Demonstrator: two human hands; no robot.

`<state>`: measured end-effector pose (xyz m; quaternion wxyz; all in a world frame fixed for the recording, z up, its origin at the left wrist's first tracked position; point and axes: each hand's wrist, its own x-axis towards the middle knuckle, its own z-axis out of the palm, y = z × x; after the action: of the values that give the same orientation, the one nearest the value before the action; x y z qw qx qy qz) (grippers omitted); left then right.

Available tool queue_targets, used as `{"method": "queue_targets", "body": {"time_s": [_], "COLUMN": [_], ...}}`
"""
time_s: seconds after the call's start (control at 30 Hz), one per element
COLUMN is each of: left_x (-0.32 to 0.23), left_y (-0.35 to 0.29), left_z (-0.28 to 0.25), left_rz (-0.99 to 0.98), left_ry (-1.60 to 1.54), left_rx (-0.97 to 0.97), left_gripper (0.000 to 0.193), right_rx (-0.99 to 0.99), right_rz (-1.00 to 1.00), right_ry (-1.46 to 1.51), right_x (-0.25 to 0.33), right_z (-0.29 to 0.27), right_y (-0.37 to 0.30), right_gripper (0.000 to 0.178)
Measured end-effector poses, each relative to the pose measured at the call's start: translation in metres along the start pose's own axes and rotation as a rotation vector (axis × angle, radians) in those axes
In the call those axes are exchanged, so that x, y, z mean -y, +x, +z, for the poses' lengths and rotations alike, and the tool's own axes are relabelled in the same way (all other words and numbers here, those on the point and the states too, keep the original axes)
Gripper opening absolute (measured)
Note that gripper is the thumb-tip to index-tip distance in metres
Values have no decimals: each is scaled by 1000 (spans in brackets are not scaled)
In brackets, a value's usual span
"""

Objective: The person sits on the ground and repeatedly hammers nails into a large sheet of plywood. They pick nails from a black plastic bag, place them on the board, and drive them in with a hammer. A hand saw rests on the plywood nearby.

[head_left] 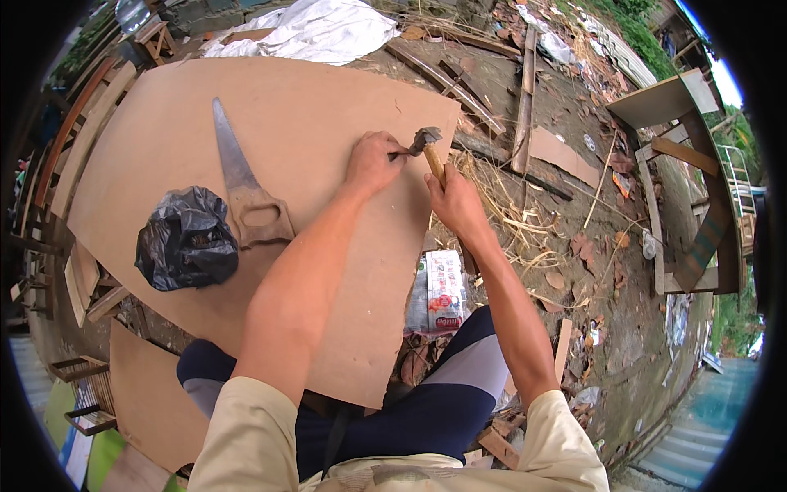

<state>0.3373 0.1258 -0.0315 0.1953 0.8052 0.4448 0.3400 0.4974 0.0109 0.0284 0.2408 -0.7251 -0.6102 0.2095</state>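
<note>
My right hand [457,201] is wrapped round the wooden handle of a claw hammer [434,160]. Its dark metal head is up by the far right corner of a large brown board [344,107]. Just left of the head, my left hand [373,164] rests at the board with its fingers pinched together. Something small and dark sticks out by those fingertips; its kind is too small to tell. On the board to the left lie a handsaw [238,172] with a wooden grip and a black plastic bag [187,238], bunched up, its contents mostly hidden.
A white sheet [320,33] lies beyond the board. Wooden strips [527,98], straw-like shavings [508,205] and dry leaves litter the ground to the right. A wooden frame [684,189] stands at far right. A printed plastic package [441,291] sits beside the board's near right edge.
</note>
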Motion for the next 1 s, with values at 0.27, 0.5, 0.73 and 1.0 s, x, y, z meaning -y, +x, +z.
{"method": "queue_targets", "body": {"time_s": [0.27, 0.5, 0.73, 1.0], "left_x": [17, -17, -6, -9], "left_y": [-6, -25, -29, -25], "left_z": [-6, -7, -10, -10], "left_rz": [59, -10, -31, -55], "left_ry": [-32, 332, 336, 322], "left_rx": [-27, -122, -111, -87], "left_gripper": [21, 19, 19, 18], "right_rx": [-191, -97, -160, -60], "right_rz": [-28, 23, -6, -53], "right_ry": [117, 110, 122, -50], "right_x": [17, 9, 26, 11], "right_z": [-24, -8, -17, -7], "right_y": [1, -2, 1, 8], "right_gripper": [36, 34, 34, 35]}}
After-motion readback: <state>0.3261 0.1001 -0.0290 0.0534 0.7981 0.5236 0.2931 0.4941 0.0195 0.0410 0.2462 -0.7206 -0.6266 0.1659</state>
